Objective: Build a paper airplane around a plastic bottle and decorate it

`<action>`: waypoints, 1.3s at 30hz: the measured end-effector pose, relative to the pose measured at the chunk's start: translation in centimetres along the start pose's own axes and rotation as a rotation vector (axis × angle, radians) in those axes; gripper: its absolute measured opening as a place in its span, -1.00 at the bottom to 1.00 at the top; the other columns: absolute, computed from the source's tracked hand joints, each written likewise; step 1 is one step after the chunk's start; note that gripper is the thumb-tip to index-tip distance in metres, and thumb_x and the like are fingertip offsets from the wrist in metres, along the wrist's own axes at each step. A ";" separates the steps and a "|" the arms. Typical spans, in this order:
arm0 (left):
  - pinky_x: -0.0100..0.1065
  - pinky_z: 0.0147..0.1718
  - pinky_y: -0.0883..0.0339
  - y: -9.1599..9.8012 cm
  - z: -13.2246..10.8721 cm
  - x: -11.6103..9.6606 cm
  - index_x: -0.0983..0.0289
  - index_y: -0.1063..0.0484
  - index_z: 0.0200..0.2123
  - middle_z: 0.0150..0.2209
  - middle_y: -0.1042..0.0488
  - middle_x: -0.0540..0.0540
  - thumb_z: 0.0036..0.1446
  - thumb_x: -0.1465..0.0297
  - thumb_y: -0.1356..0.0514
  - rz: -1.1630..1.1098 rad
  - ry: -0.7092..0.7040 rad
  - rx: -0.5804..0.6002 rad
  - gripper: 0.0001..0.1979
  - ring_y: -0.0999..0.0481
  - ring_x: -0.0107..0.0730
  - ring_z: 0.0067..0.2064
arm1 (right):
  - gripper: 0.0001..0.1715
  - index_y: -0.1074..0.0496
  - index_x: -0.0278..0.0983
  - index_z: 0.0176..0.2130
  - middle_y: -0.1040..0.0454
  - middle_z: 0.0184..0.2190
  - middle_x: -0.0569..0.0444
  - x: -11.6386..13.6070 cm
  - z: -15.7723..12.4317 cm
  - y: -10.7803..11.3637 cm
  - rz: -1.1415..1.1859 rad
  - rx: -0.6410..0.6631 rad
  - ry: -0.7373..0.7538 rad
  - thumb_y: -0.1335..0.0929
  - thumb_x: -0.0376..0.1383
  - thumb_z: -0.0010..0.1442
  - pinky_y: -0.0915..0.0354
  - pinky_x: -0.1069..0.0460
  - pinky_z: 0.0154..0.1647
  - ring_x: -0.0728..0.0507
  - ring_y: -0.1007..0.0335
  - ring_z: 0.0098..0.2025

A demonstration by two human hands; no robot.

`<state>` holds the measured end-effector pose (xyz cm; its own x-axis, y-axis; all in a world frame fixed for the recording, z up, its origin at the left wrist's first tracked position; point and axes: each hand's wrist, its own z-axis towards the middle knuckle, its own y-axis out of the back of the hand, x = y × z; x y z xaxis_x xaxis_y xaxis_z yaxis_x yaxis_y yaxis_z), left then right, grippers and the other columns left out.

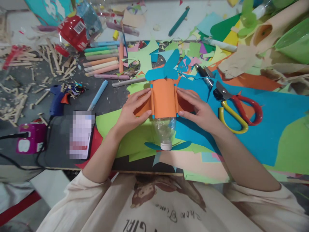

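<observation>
Left hand [131,108], head view: thumb and fingers parted, tips against the left side of the orange-wrapped bottle [164,100]. Right hand [199,109]: likewise parted, tips at the bottle's right side. Bottle: between both hands, white cap [166,146] toward the wearer. Scissors [225,94]: right of bottle. Phone [81,135]: left of bottle. Glue gun [56,100]: farther left of bottle.

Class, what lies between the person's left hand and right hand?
In the head view, a clear bottle with orange paper over its body lies between the left hand and right hand.
</observation>
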<state>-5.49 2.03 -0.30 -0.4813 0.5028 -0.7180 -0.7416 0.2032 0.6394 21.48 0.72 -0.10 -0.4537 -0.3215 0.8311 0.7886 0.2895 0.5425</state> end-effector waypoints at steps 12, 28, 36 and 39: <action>-0.10 0.24 -0.23 -0.1 0.1 0.8 -0.02 -0.32 0.19 0.22 -0.34 0.10 0.10 0.11 -0.29 -0.239 0.023 -0.001 -0.43 -0.32 -0.11 0.25 | -0.25 -0.28 -0.03 0.23 -0.28 0.28 0.07 0.0 -0.1 -0.1 0.028 -0.032 0.014 -0.39 0.07 0.11 -0.05 -0.29 0.36 -0.27 -0.13 0.34; 0.00 0.25 -0.19 -0.7 0.2 1.1 -0.03 -0.29 0.20 0.28 -0.27 0.09 0.12 -0.06 -0.16 -0.131 0.026 0.024 -0.40 -0.25 -0.07 0.30 | -0.22 -0.27 0.02 0.23 -0.25 0.29 0.12 -0.3 0.1 -0.1 0.002 -0.008 -0.030 -0.39 0.12 0.08 0.01 -0.30 0.38 -0.29 -0.10 0.35; 0.00 0.25 -0.19 -0.5 0.2 1.0 -0.01 -0.30 0.20 0.29 -0.26 0.09 0.11 -0.07 -0.16 -0.136 0.051 0.050 -0.38 -0.24 -0.05 0.31 | -0.21 -0.25 0.02 0.23 -0.24 0.30 0.09 -0.4 0.0 -0.1 -0.005 -0.014 -0.002 -0.40 0.11 0.07 0.03 -0.33 0.37 -0.30 -0.10 0.35; -0.02 0.25 -0.20 -0.6 0.2 1.0 -0.03 -0.28 0.21 0.29 -0.26 0.07 0.13 -0.03 -0.17 -0.146 0.035 0.043 -0.40 -0.25 -0.07 0.31 | -0.21 -0.25 0.04 0.23 -0.25 0.29 0.10 -0.5 0.1 -0.1 -0.013 -0.012 -0.006 -0.40 0.12 0.07 0.02 -0.34 0.37 -0.31 -0.11 0.34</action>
<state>-5.44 2.58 -1.29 -0.3862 0.4359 -0.8129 -0.7847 0.3079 0.5379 21.58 0.90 -0.55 -0.4662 -0.3197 0.8249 0.7878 0.2744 0.5515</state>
